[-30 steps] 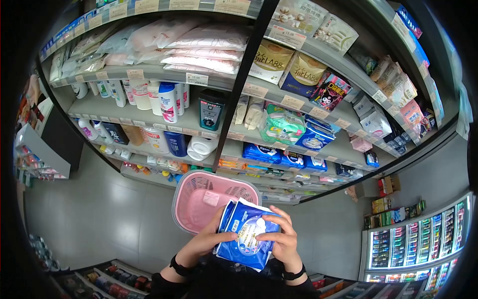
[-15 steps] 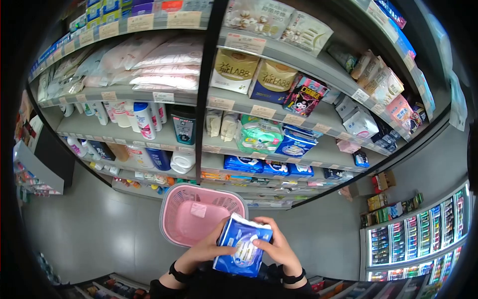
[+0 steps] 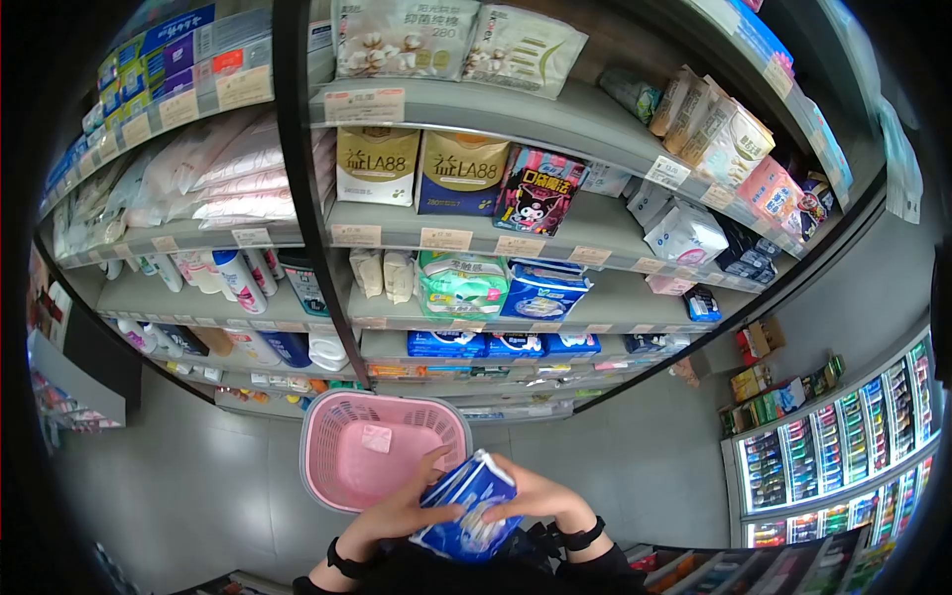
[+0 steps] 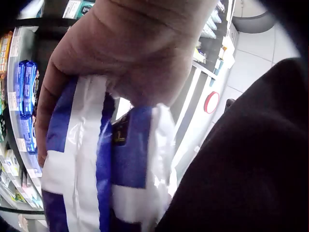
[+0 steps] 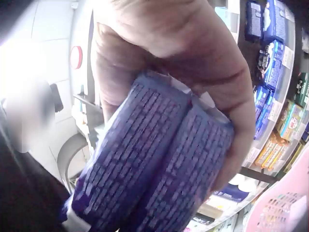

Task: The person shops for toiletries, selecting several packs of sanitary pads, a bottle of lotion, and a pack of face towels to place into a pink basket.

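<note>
Two blue sanitary-pad packs (image 3: 474, 493) are held tilted, side by side, before the person's body, near the pink basket (image 3: 339, 474). The left grip (image 3: 405, 508) and right grip (image 3: 537, 494) are closed on them from opposite sides, thumbs over the upper face, other fingers curled around the edges. Both forearms angle inward, a black band (image 3: 585, 534) at each wrist.

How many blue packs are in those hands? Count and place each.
2, side by side, gripped by the left hand and right hand: one blue pack nearer the shelves, the other blue pack nearer the dark clothing. More may be hidden.
</note>
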Demonstrator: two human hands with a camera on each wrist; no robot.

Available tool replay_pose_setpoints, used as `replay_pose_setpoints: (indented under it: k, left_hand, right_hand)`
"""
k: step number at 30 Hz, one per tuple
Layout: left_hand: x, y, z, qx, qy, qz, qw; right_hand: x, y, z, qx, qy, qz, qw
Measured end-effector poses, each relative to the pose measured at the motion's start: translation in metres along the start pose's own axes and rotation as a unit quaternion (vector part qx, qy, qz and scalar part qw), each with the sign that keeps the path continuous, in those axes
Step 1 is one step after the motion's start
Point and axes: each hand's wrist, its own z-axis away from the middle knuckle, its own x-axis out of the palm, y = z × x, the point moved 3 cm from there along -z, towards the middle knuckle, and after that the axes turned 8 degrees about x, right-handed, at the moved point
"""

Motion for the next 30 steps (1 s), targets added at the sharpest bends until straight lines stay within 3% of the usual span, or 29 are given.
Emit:
replay_pose_setpoints:
  k: [2,7,9,13,17,21,23,24,25,27,28,30]
  left_hand:
    - [-0.013,-0.006,0.0,0.043,0.1,0.069,0.992]
    - [-0.03,-0.006,0.012,0.036,0.151,0.068,0.986]
    - [-0.031,-0.01,0.016,0.0,0.138,0.107,0.985]
    - [-0.026,-0.015,0.022,-0.014,0.15,0.12,0.981]
    - [-0.028,-0.021,0.029,-0.043,0.175,0.115,0.977]
    - [-0.032,-0.024,0.032,-0.049,0.198,0.111,0.973]
    - [-0.032,-0.024,0.031,-0.047,0.202,0.114,0.972]
    - [-0.032,-0.024,0.031,-0.044,0.205,0.116,0.971]
    - [-0.031,-0.023,0.03,-0.044,0.206,0.116,0.971]
    - [-0.029,-0.02,0.028,-0.044,0.206,0.116,0.971]
    - [-0.03,-0.021,0.028,-0.044,0.206,0.116,0.971]
    - [-0.03,-0.023,0.026,-0.03,0.192,0.116,0.974]
  right_hand:
    - [-0.028,0.005,-0.005,-0.009,0.065,-0.097,0.993]
    - [-0.123,-0.003,-0.019,-0.189,0.293,-0.18,0.92]
    - [-0.149,-0.02,-0.027,-0.265,0.299,-0.185,0.898]
    - [-0.189,-0.034,-0.045,-0.32,0.359,-0.132,0.867]
    - [-0.213,-0.035,-0.06,-0.305,0.392,-0.067,0.865]
    - [-0.204,-0.041,-0.063,-0.304,0.414,-0.017,0.858]
    - [-0.181,-0.057,-0.05,-0.365,0.571,0.102,0.728]
    - [-0.179,-0.055,-0.048,-0.354,0.608,0.219,0.676]
    - [-0.178,-0.05,-0.048,-0.354,0.607,0.219,0.677]
    - [-0.164,-0.05,-0.051,-0.312,0.61,0.469,0.557]
    - [-0.158,-0.049,-0.056,-0.32,0.605,0.414,0.6]
    - [-0.15,-0.052,-0.059,-0.311,0.597,0.398,0.623]
